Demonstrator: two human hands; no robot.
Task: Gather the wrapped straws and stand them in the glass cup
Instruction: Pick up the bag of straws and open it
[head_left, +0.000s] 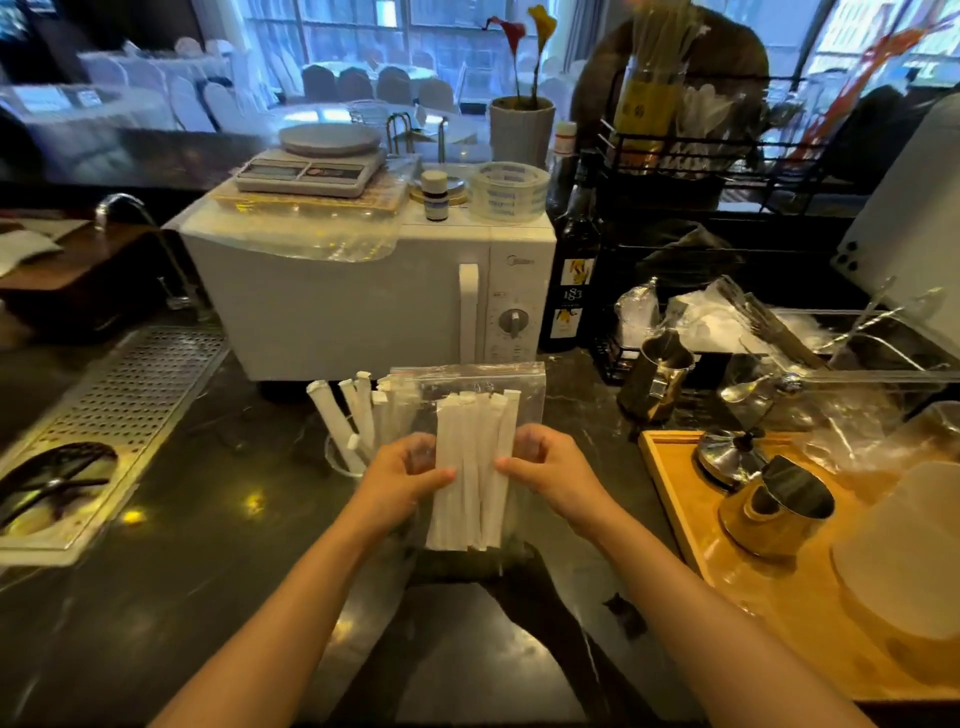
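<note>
A clear zip bag (524, 395) holding a bundle of white paper-wrapped straws (475, 467) is held upright above the dark counter. My left hand (402, 475) grips the bag's left side and my right hand (545, 467) grips its right side, fingers pinching the bundle through the plastic. Just behind and left of my left hand stands the glass cup (337, 462), partly hidden by the hand. Several wrapped straws (358, 410) stand in it, leaning left and upward.
A white microwave (363, 301) stands right behind the cup, with a scale and tape rolls on top. A perforated metal drip tray (119, 400) lies at the left. A wooden tray (727, 551) with metal pitchers sits at the right, next to a dark bottle (571, 280).
</note>
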